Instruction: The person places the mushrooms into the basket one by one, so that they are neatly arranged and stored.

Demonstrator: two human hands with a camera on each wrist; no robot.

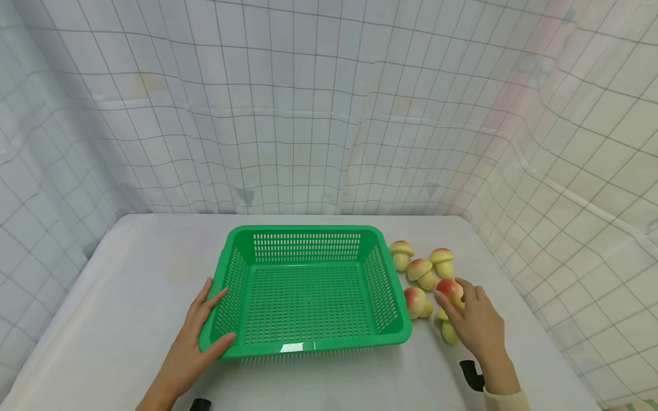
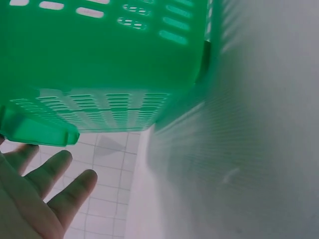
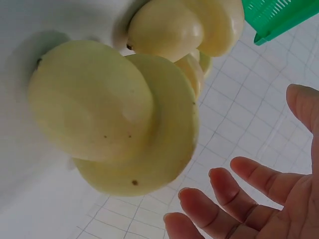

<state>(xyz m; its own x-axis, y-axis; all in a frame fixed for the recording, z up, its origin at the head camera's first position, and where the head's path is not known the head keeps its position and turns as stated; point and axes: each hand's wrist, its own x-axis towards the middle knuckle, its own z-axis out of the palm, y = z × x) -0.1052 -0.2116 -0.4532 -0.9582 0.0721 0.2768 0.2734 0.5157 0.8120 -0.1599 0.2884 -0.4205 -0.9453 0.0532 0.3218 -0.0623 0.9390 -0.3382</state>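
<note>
A green plastic basket (image 1: 307, 305) with slotted walls stands in the middle of the table. My left hand (image 1: 194, 337) is at its left front corner, fingers spread along the rim and thumb near the front edge. In the left wrist view the fingers (image 2: 70, 196) are extended beside the basket wall. Over the toy mushrooms on the right, my right hand (image 1: 477, 319) has its thumb and fingers apart around a red-capped mushroom (image 1: 449, 289). Another mushroom (image 1: 450, 333) lies just below that one. The right wrist view shows a pale mushroom (image 3: 94, 99) close up, apart from the loosely bent fingers.
Several more mushrooms (image 1: 421, 273) with red and yellow caps lie right of the basket. A white cloth covers the table (image 1: 149, 268). Checked curtains (image 1: 308, 114) hang behind and on both sides. Black wrist mounts (image 1: 471, 375) show below the hands.
</note>
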